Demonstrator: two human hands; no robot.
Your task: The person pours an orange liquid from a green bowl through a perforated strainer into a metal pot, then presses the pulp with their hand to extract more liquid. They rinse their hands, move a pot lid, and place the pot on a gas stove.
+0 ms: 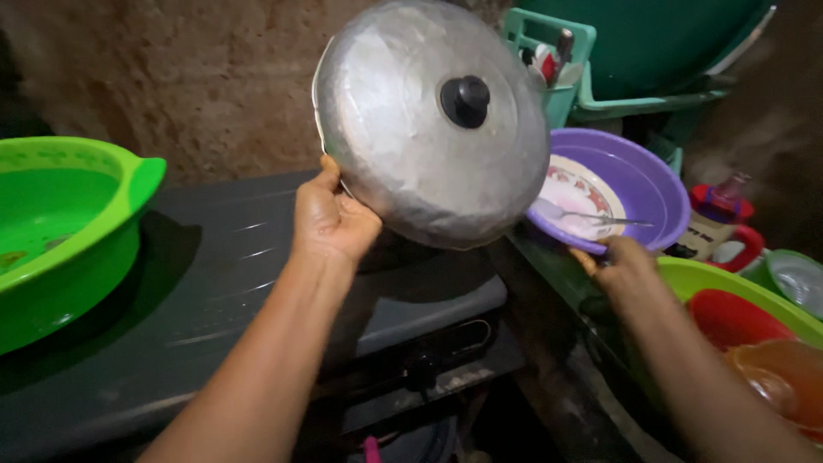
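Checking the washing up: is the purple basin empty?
No. The purple basin holds a patterned plate with a spoon lying across it.

Left hand grips rim of tilted metal lid, black knob facing camera, above dark worktop. Right hand touches purple basin holding plate and spoon. Green basin far left.
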